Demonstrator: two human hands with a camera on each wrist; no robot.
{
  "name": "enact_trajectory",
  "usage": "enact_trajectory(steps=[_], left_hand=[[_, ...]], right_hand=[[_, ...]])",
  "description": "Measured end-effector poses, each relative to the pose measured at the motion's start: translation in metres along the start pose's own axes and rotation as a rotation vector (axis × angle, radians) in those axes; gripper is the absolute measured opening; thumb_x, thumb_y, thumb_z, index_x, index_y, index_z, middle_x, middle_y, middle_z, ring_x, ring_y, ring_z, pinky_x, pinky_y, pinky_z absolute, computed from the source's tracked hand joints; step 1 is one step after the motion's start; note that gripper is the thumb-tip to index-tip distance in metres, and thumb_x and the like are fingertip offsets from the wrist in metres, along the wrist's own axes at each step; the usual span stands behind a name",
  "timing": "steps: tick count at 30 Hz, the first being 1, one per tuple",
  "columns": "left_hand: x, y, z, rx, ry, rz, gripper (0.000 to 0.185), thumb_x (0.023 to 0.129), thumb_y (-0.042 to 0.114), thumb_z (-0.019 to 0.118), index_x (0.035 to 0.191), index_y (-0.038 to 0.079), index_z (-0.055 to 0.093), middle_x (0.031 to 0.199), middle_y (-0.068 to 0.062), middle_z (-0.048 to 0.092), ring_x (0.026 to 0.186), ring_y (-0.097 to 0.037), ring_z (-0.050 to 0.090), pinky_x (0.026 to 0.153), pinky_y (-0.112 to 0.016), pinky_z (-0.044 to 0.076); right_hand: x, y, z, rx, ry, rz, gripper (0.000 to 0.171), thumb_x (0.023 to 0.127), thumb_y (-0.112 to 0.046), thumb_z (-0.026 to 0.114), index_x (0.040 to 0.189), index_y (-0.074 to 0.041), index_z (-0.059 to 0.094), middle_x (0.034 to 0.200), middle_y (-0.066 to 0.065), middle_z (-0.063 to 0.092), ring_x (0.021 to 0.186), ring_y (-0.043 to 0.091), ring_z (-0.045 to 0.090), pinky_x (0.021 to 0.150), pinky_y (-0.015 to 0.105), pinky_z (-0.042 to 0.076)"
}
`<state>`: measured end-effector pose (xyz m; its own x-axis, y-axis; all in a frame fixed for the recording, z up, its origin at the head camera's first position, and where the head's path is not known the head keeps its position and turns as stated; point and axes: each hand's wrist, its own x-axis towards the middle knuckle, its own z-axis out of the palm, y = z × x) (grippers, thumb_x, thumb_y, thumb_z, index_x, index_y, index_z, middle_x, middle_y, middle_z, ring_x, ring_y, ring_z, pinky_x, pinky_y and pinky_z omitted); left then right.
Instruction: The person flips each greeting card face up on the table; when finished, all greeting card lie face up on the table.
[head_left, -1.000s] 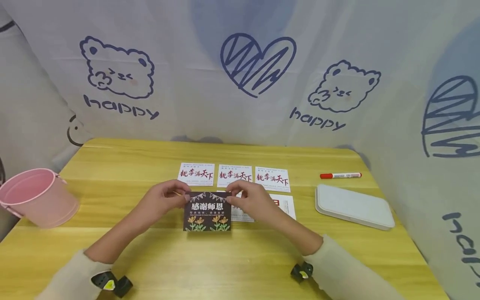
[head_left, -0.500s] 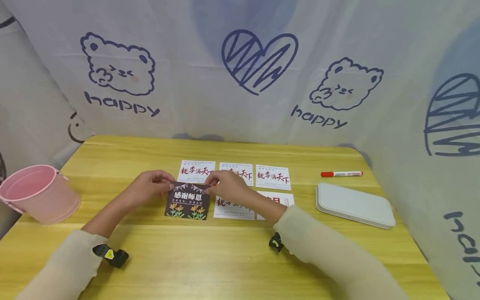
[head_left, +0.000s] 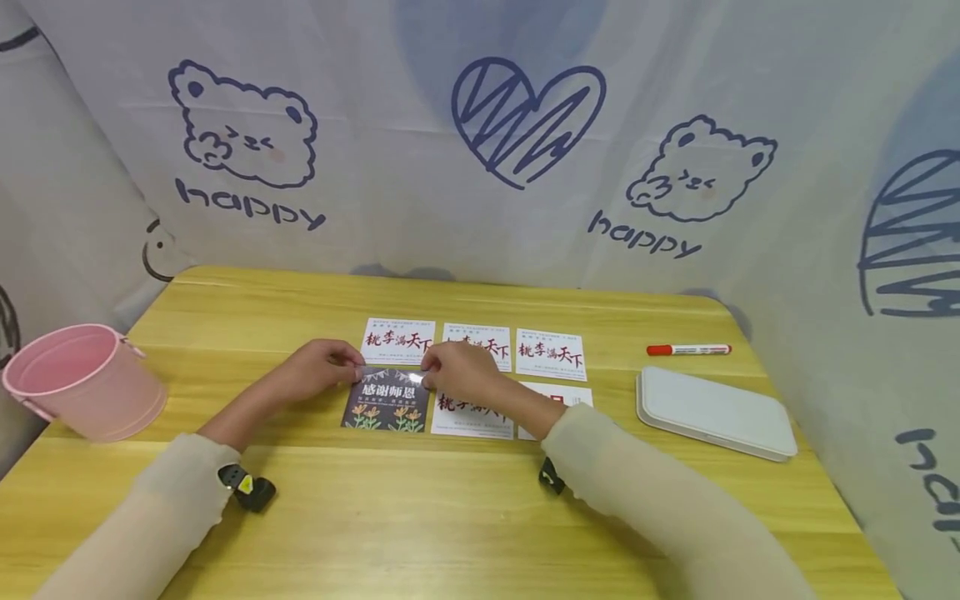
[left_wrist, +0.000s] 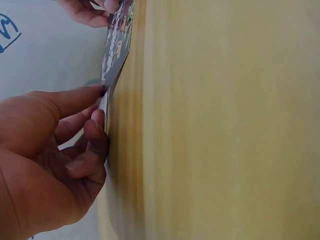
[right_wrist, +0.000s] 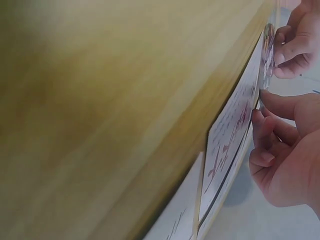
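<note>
Lying flat on the table (head_left: 480,517) between both hands: dark card (head_left: 386,402) | left hand (head_left: 318,368) pinches its upper left corner | right hand (head_left: 457,372) pinches its upper right corner | white cards (head_left: 550,354) just beyond and beside right hand | pink bucket (head_left: 82,382) well left of left hand

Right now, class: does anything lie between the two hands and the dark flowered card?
No. The left hand and right hand already pinch the dark flowered card's top corners on the wooden table.
</note>
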<state>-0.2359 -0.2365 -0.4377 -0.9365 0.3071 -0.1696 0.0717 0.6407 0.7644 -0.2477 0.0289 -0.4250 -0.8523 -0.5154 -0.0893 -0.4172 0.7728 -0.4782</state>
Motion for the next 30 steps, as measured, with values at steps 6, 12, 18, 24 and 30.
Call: enact_trajectory(steps=[6,12,18,24,30], left_hand=[[0.002,0.003,0.002,0.084,0.015,-0.005,0.015,0.098,0.010,0.063,0.108,0.001,0.069,0.104,-0.012,0.067,0.093,-0.024,0.057,0.085,-0.036,0.046],[0.004,0.008,0.004,0.132,0.007,-0.001,0.014,0.097,0.012,0.064,0.106,0.003,0.070,0.107,-0.014,0.067,0.096,-0.026,0.056,0.086,-0.039,0.044],[0.005,0.012,0.005,0.156,0.001,-0.002,0.015,0.097,0.011,0.063,0.106,0.001,0.071,0.109,-0.016,0.068,0.098,-0.028,0.056,0.090,-0.042,0.044],[0.005,0.015,0.006,0.161,0.006,-0.011,0.019,0.097,0.010,0.063,0.113,0.000,0.068,0.119,-0.020,0.064,0.107,-0.032,0.057,0.097,-0.051,0.046],[-0.004,0.019,0.008,0.170,0.087,-0.008,0.027,0.101,0.014,0.059,0.123,-0.001,0.065,0.123,-0.022,0.063,0.101,-0.030,0.061,0.088,-0.045,0.051]], right_hand=[[0.002,0.000,0.002,-0.034,0.003,-0.005,0.014,0.095,-0.027,0.071,0.105,-0.017,0.074,0.087,-0.009,0.069,0.069,0.007,0.059,0.065,0.027,0.048],[0.001,0.001,0.002,-0.075,0.020,0.004,0.017,0.095,-0.026,0.070,0.110,-0.017,0.074,0.100,-0.006,0.071,0.080,0.006,0.061,0.073,0.029,0.050],[-0.001,-0.001,0.002,-0.104,0.028,0.002,0.018,0.094,-0.027,0.072,0.109,-0.017,0.076,0.106,-0.004,0.071,0.082,0.007,0.061,0.075,0.032,0.051],[-0.001,-0.001,0.002,-0.169,0.015,0.001,0.021,0.095,-0.032,0.071,0.111,-0.019,0.075,0.106,-0.005,0.067,0.087,0.009,0.059,0.078,0.035,0.051],[-0.011,-0.001,-0.011,-0.050,0.054,0.025,0.026,0.099,-0.034,0.063,0.118,-0.019,0.072,0.109,-0.004,0.066,0.082,0.010,0.060,0.066,0.028,0.050]])
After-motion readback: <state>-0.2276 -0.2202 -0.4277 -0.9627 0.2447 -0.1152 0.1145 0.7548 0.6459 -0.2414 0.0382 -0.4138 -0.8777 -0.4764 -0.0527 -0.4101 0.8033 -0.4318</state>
